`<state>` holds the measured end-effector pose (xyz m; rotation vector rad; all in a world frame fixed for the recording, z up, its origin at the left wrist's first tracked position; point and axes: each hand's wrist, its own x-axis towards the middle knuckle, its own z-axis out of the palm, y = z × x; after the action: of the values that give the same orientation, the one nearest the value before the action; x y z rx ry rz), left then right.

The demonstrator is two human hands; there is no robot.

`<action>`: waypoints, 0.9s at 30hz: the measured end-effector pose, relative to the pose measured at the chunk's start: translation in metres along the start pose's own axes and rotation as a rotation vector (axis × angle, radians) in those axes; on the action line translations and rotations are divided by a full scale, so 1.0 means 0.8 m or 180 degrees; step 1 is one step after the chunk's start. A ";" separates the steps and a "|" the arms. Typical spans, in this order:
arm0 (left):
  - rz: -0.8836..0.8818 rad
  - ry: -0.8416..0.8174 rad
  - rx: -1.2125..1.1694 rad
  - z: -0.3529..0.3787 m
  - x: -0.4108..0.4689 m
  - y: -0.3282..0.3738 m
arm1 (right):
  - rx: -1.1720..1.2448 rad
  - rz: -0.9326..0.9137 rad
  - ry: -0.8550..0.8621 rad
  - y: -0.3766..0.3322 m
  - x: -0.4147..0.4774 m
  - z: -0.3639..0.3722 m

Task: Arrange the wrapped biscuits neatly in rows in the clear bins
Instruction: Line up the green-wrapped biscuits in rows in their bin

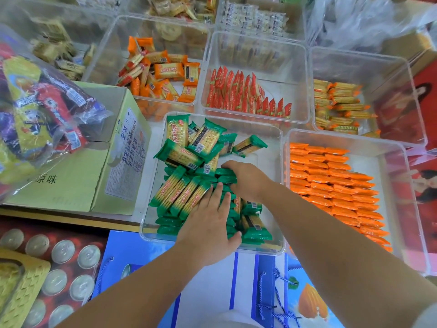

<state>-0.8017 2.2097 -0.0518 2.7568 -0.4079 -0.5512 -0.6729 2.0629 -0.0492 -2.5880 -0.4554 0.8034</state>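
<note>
Left hand is lying flat, palm down, fingers straight and spread a little, pressing on the green biscuit packs at the near side of the middle clear bin. Right hand is reaching in from the right, just beyond the left hand, with its fingers bending down over a row of packs standing on edge. Cannot tell whether it is actually gripping any, since the fingertips are hidden.

Near half of the bin is holding packs in rough rows, several leaning diagonally by the left fingers. Far half is holding a loose pile, packs lying flat and crossing each other.

The bin to the right is showing orange packs lined up in neat rows. Behind the middle bin, red packs are standing in rows in another bin. Loose orange-and-yellow packs are sitting jumbled far left, and yellow packs are stacking up far right.

A cardboard box is sitting left of the middle bin, with a plastic bag of snacks on it. Cans and a blue gift bag are lying nearest the camera.
</note>
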 end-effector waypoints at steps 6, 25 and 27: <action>0.0036 0.0054 -0.0022 -0.004 0.001 0.001 | 0.0700 0.0216 -0.0118 -0.004 -0.005 0.008; -0.0018 0.0119 0.0475 -0.009 0.037 -0.008 | 0.0107 -0.0154 -0.0233 0.004 0.017 -0.043; -0.0014 0.0172 0.0469 -0.008 0.036 -0.009 | 0.0116 -0.0335 0.0729 0.003 0.022 -0.051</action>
<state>-0.7720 2.2081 -0.0582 2.9068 -0.4464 -0.4637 -0.6342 2.0573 -0.0274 -2.5578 -0.4974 0.4685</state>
